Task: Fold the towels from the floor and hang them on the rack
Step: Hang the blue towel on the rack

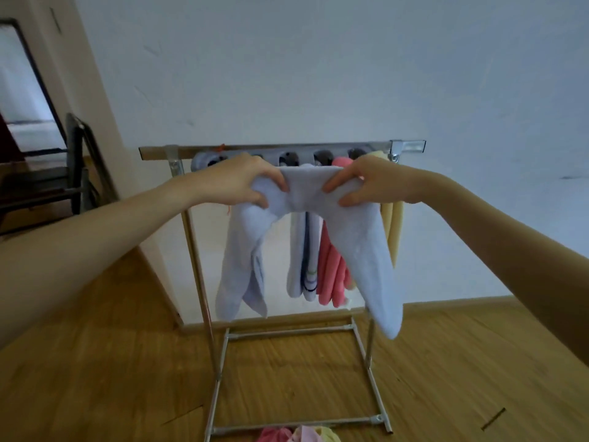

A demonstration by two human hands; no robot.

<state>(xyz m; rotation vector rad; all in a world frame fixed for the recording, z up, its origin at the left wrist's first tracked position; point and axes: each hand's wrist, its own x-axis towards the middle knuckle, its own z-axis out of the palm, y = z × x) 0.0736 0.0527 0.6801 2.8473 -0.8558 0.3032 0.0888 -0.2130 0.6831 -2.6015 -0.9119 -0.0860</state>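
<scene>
Now both hands, left hand [245,180] and right hand [366,181], grip the pale-blue towel [302,189] (ends drooping) before the rack [287,147]

there is one view only, from a wide-angle camera worn on the person's head, so no second view shares the scene. it looks forward and somewhat down, along both outstretched forearms, which enter from the lower left and lower right corners and meet near the middle. the hands are close to the lens, and the rack [283,147] stands just beyond them, facing the camera squarely. behind the rack a pale wall [318,74] fills the upper half, and the wooden floor [111,362] fills the lower part. straight lines bend toward the edges, and a doorway sits at the far left.
</scene>
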